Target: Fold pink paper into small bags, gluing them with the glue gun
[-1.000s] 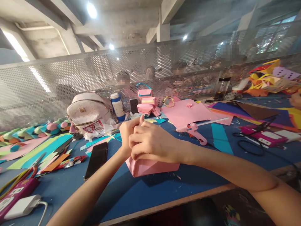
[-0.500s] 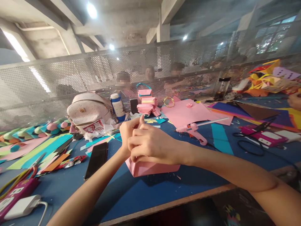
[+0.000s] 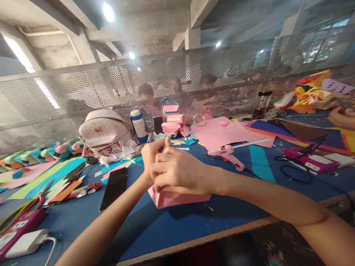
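A folded pink paper piece (image 3: 181, 199) with angled sides stands on the blue table under my hands. My left hand (image 3: 151, 157) curls at its far left side, partly hidden behind the other hand, with the thumb pointing up. Across the top, my right hand (image 3: 181, 170) bends its fingers over the paper's upper edge and covers much of it. Both hands look closed on this paper, though the fingertips are out of sight. Right of them lies a pink glue gun (image 3: 227, 153) with a glue stick in its back. A black phone (image 3: 114, 188) lies beside my left forearm.
A white backpack (image 3: 107, 129), a bottle (image 3: 139, 125) and a pink paper model (image 3: 173, 120) stand along the perforated metal screen (image 3: 111, 88). Pink sheets (image 3: 219, 133) lie behind the glue gun. Power strips (image 3: 310, 160) and cables flank both sides. Another person's hand (image 3: 342, 118) shows far right.
My right hand's fingers have shifted very slightly over the pink paper. At the far right, the other person's hand has come further into view. The rest looks the same.
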Demonstrator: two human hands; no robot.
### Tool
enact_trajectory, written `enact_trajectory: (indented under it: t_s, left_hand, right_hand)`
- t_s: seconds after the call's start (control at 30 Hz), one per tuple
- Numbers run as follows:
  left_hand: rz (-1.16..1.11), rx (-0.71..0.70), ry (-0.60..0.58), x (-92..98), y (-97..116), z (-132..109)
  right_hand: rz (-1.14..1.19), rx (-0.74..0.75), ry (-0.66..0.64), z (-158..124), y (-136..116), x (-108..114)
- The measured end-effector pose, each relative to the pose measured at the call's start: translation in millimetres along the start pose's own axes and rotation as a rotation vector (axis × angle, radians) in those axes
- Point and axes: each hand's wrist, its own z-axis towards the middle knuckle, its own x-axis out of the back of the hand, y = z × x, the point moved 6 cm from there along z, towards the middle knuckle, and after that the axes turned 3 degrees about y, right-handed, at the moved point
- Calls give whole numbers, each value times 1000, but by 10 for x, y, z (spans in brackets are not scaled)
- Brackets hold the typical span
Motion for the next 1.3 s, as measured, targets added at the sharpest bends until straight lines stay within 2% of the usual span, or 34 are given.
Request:
enact_trajectory:
  t_s: [0.13, 0.43, 0.77, 0.93, 1.3]
  left_hand:
    - [62, 13, -81, -60, 17, 7]
    - [84, 14, -102, -75, 2, 6]
    - [52, 23, -48, -75, -36, 19]
    - [62, 12, -58, -94, -61, 18]
    - [67, 20, -43, -54, -4, 22]
  right_hand:
    - [25, 3, -17, 0, -10, 5]
    - [7, 5, 6, -4, -8, -28]
    - [26, 22, -19, 1, -24, -14]
    - [-28, 38, -6, 6, -45, -23]
    - [-8, 40, -15, -3, -23, 3]
